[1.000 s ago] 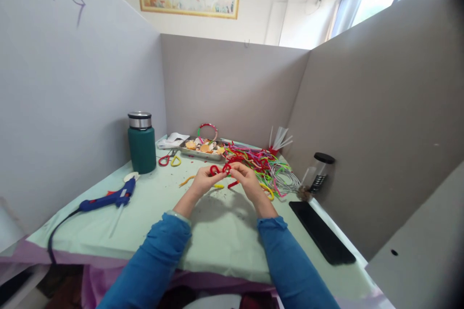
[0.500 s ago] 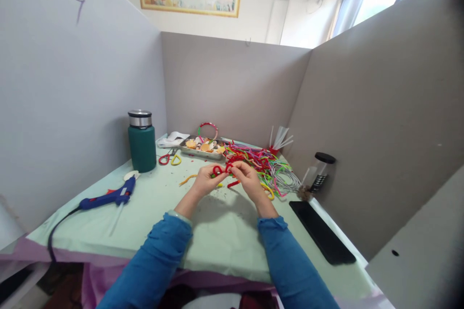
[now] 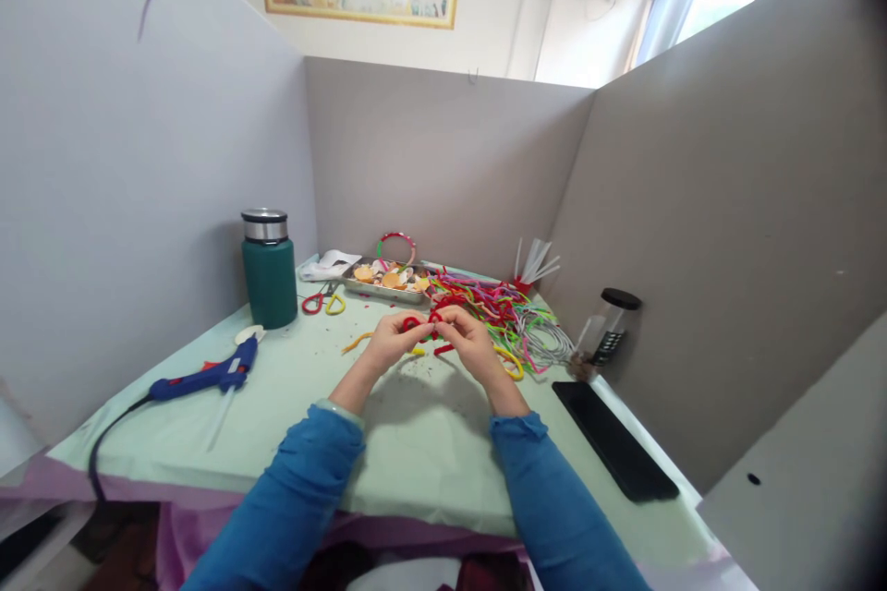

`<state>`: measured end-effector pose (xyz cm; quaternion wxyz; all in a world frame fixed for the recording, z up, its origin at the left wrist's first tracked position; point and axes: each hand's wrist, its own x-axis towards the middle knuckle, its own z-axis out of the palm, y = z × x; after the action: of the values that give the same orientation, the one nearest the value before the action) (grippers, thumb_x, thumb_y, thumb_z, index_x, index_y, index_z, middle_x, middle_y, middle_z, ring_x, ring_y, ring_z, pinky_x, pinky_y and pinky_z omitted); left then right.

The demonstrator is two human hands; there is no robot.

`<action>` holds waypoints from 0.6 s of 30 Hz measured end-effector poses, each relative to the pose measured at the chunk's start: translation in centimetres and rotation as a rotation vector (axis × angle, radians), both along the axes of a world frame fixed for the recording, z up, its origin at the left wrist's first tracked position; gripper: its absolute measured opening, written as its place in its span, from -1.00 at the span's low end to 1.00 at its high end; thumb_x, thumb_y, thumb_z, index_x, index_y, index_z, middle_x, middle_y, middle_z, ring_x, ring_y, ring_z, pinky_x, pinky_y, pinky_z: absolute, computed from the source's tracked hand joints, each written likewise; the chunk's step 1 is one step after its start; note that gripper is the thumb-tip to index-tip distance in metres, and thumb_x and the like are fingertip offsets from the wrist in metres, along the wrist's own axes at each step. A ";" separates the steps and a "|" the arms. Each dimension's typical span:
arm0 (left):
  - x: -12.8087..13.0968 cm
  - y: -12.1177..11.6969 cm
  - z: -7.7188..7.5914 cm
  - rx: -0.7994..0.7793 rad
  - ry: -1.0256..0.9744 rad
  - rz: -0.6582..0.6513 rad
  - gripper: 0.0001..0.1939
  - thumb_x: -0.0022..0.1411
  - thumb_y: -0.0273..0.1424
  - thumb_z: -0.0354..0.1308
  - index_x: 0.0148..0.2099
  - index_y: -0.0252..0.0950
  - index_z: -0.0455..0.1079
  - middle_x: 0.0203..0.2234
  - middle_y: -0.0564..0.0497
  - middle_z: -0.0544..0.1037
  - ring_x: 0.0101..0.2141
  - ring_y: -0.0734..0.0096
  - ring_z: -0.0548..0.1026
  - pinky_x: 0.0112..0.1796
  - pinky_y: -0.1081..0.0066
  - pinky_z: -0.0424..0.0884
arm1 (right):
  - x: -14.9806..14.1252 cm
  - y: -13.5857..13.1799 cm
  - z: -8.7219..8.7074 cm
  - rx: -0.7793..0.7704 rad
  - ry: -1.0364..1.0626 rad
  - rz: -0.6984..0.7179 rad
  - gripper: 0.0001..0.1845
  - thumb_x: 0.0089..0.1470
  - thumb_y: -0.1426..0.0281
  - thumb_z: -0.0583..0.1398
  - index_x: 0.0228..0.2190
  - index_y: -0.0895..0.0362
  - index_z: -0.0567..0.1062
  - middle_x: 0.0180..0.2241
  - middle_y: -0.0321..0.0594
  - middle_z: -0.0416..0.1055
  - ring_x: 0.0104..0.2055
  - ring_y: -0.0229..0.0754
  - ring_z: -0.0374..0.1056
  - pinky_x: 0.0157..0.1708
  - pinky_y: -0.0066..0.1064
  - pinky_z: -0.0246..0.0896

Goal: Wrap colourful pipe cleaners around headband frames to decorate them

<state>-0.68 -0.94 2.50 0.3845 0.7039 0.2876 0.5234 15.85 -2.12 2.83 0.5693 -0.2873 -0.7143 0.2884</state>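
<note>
Between my two hands, above the middle of the table, is a red pipe cleaner (image 3: 411,323) bent into small loops. My left hand (image 3: 392,342) pinches its left side. On the other side the fingertips of my right hand (image 3: 466,335) close on it, nearly touching the left fingertips. Part of the pipe cleaner is hidden by the fingers. Below and beyond the hands lie a short red piece (image 3: 443,349), a yellow piece (image 3: 417,351) and an orange-yellow piece (image 3: 357,343).
Behind the hands spreads a heap of coloured pipe cleaners (image 3: 485,300). A metal tray (image 3: 384,293) of scraps and scissors (image 3: 324,303) lie left of it. Further left are a green bottle (image 3: 269,282) and a blue glue gun (image 3: 204,379). A black slab (image 3: 613,439) and a clear jar (image 3: 610,332) are right.
Both hands stay together around the red pipe cleaner. Its loops shift slightly between the fingers, and the fingertips have drawn closer together. The camera view has tilted a little.
</note>
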 end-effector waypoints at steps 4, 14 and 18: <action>0.1 -0.1 0.1 0.017 0.031 -0.020 -0.72 0.04 -0.20 0.21 -0.45 -0.34 0.42 -0.57 0.05 0.42 -0.56 0.56 0.29 -0.53 0.52 0.23 | 0.3 -0.1 0.0 -0.123 -0.008 0.057 -0.77 0.06 0.20 0.13 -0.40 0.11 0.44 -0.39 -0.27 0.35 -0.33 -0.22 0.26 -0.28 -0.38 0.21; 0.1 0.2 -0.1 0.135 0.043 0.044 -0.74 0.04 -0.20 0.21 -0.47 -0.32 0.45 -0.53 0.01 0.46 -0.48 0.47 0.38 -0.42 0.47 0.32 | 0.2 -0.2 0.3 -0.136 0.012 0.056 -0.73 0.04 0.17 0.15 -0.46 0.11 0.44 -0.39 -0.27 0.37 -0.33 -0.23 0.27 -0.27 -0.38 0.21; -0.1 0.9 -0.4 0.252 -0.034 0.152 -0.79 0.06 -0.25 0.21 -0.42 -0.30 0.47 -0.46 -0.03 0.49 -0.40 0.41 0.43 -0.33 0.42 0.35 | 0.3 0.3 -0.2 -0.089 -0.063 -0.022 -0.77 0.01 0.19 0.19 -0.35 0.09 0.46 -0.36 -0.25 0.40 -0.28 -0.19 0.29 -0.25 -0.34 0.21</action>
<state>-0.78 -0.04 2.09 0.2571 0.7140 0.2654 0.5946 16.17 -1.81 2.62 0.5364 -0.3294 -0.7149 0.3045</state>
